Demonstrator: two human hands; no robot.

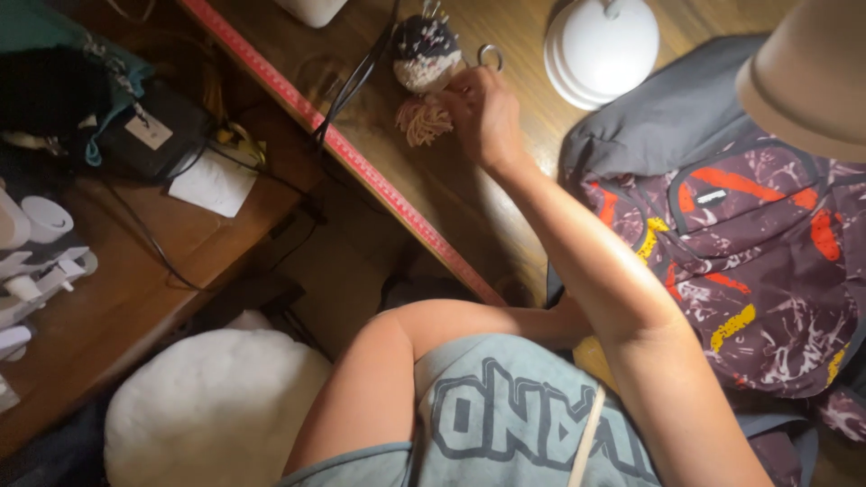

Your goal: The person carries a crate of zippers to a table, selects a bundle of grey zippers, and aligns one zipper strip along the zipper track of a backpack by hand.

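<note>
My right hand (484,113) reaches out over a wooden table (469,194), fingers closed on a knitted charm. The charm has a dark-and-white woolly ball (426,50), a pink tassel (422,120) and a metal ring (491,57) just above my fingertips. My left arm is bent across my body, its forearm passing under the right arm. The left hand is hidden.
A purple backpack (767,261) with orange and yellow trim lies right of my arm. A white round dish-like object (603,43) and a beige shade (812,77) sit beyond it. A red measuring strip (361,167) lines the table edge, crossed by a black cable (356,86). A white cushion (207,410) lies below.
</note>
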